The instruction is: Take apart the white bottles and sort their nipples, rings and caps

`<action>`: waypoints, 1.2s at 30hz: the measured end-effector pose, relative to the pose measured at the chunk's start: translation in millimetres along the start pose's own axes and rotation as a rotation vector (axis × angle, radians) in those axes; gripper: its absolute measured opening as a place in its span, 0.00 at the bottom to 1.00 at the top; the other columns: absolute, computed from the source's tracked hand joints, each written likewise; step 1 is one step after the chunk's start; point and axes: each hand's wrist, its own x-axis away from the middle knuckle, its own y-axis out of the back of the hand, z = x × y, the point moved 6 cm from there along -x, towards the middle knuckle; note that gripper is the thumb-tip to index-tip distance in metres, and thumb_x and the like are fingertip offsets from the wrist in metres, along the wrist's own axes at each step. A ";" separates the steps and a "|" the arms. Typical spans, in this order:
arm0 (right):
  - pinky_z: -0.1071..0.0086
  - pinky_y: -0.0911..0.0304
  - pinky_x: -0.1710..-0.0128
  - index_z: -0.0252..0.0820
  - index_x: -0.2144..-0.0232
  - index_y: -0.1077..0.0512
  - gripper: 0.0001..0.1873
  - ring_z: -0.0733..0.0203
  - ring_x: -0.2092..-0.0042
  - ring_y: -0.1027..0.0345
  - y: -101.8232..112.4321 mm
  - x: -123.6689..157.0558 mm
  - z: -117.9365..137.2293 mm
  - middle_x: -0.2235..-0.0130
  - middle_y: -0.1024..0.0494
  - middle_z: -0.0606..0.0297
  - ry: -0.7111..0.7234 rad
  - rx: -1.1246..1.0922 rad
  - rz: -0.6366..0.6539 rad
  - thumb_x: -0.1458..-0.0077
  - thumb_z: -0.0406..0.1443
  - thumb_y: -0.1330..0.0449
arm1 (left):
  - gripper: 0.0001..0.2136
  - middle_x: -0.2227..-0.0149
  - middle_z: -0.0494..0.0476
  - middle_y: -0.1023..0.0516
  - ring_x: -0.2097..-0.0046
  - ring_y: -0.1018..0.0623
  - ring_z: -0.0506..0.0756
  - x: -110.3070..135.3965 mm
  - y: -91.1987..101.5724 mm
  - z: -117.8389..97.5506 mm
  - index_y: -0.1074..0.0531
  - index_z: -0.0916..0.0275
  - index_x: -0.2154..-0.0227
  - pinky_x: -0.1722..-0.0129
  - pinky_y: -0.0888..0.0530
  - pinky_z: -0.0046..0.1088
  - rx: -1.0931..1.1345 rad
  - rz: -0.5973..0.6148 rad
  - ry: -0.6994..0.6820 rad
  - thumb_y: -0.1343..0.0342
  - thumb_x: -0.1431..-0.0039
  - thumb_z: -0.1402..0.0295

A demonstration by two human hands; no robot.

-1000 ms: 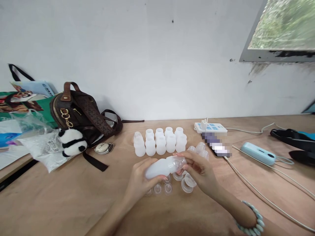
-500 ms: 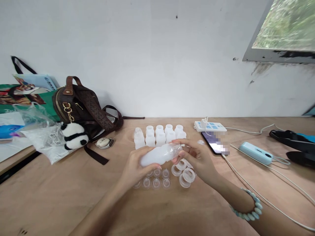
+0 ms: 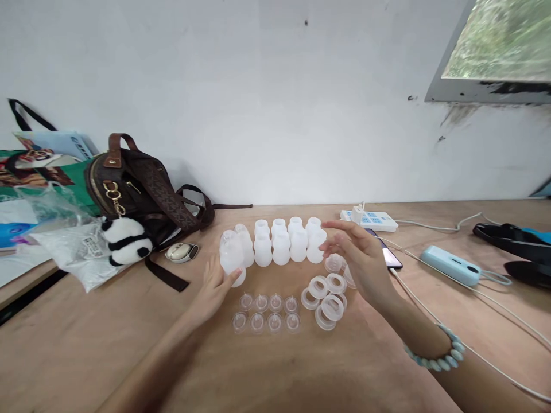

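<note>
My left hand (image 3: pixel 216 288) is closed around a frosted baby bottle (image 3: pixel 231 251) with a clear cap, at the left end of the bottle group. Beside it stands another capped bottle (image 3: pixel 245 245). Several open-topped bottles (image 3: pixel 281 248) stand in two rows to the right. My right hand (image 3: pixel 360 257) is raised with fingers apart, holding nothing, near the rightmost bottle (image 3: pixel 316 246). Below that hand lie loose translucent rings (image 3: pixel 333 308), some overlapping. Clear nipple-like pieces (image 3: pixel 274 322) form two rows nearer me.
A brown backpack (image 3: pixel 146 178) with a panda plush (image 3: pixel 127 241) leans at the left, near a computer mouse (image 3: pixel 181 251). At the right are a power strip (image 3: pixel 376 221), a phone (image 3: pixel 391 256), a light-blue power bank (image 3: pixel 451 265) and white cables on the wooden table (image 3: pixel 301 378).
The capped bottle has moved left and down, from between both hands to beside the other capped bottle. My right hand has let go of it and moved right, fingers spreading.
</note>
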 end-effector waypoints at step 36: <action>0.69 0.41 0.68 0.44 0.67 0.26 0.06 0.65 0.71 0.35 58.6 14.0 -46.3 0.75 0.29 0.71 -0.080 0.067 -0.247 0.47 0.39 0.36 | 0.24 0.57 0.65 0.28 0.49 0.26 0.73 -39.0 -32.4 43.7 0.39 0.62 0.56 0.51 0.31 0.53 -0.238 0.071 0.140 0.47 0.45 0.48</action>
